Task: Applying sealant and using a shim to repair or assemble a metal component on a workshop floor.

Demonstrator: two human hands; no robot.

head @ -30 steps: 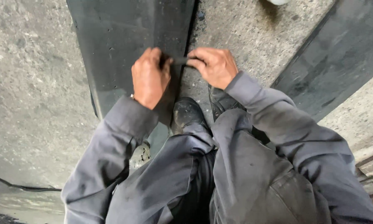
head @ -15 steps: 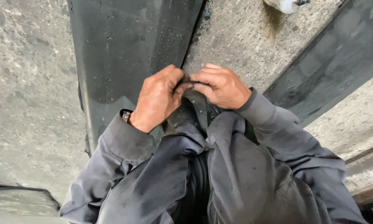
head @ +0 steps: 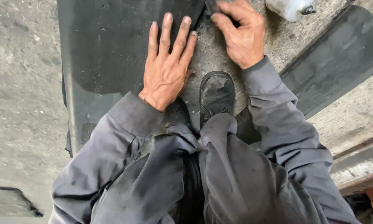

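I crouch over a dark rubber sheet [head: 107, 49] lying on the concrete floor [head: 20, 83]. My left hand [head: 166, 66] lies flat, fingers spread, on the sheet's right edge. My right hand [head: 240, 33] is curled around a small dark tool [head: 212, 6] at the sheet's edge near the top of the view; most of the tool is hidden by the fingers. My black shoe [head: 216, 96] stands on the concrete between my hands, below them.
A second dark rubber strip [head: 340, 54] runs diagonally at the right. A whitish plastic bottle [head: 290, 8] lies at the top edge. Metal or wood rails [head: 356, 166] sit at the lower right. My grey trouser knees fill the bottom.
My hands were together at the sheet's edge by my knees. Now the left hand has opened flat on the sheet and the right hand has moved up along the edge.
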